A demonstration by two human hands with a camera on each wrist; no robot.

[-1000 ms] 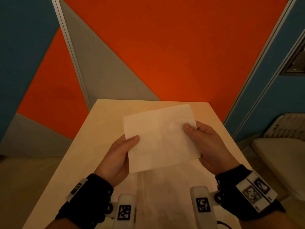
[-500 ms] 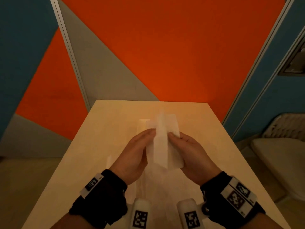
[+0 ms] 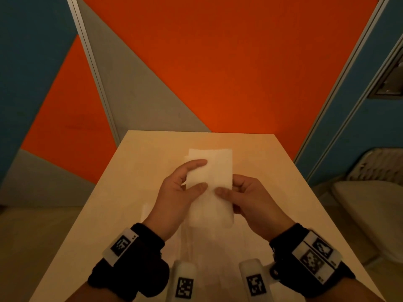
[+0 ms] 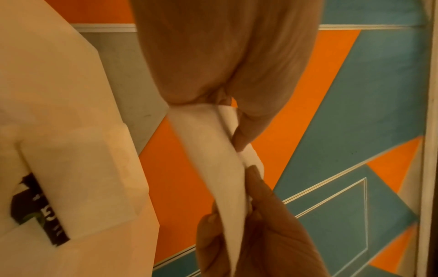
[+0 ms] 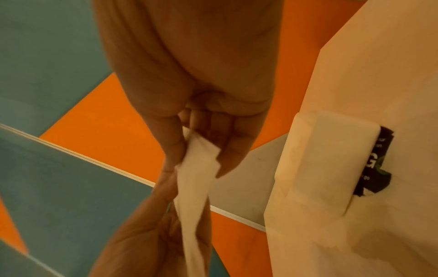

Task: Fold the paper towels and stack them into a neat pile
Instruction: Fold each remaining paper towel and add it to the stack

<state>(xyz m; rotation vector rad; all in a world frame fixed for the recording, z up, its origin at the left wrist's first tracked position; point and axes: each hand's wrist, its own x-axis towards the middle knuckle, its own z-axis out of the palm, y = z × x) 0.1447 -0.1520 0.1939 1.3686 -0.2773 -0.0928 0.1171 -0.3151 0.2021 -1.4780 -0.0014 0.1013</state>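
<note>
Two hands hold one folded paper towel above the table in the head view: the left hand pinches its left edge between thumb and fingers, the right hand pinches its right edge. More paper towels lie flat on the table nearer the person. In the left wrist view, the towel runs as a narrow strip between the two hands, thumb and fingers closed on it. In the right wrist view, the right hand's fingers and thumb clamp the towel, the left hand gripping its far end.
</note>
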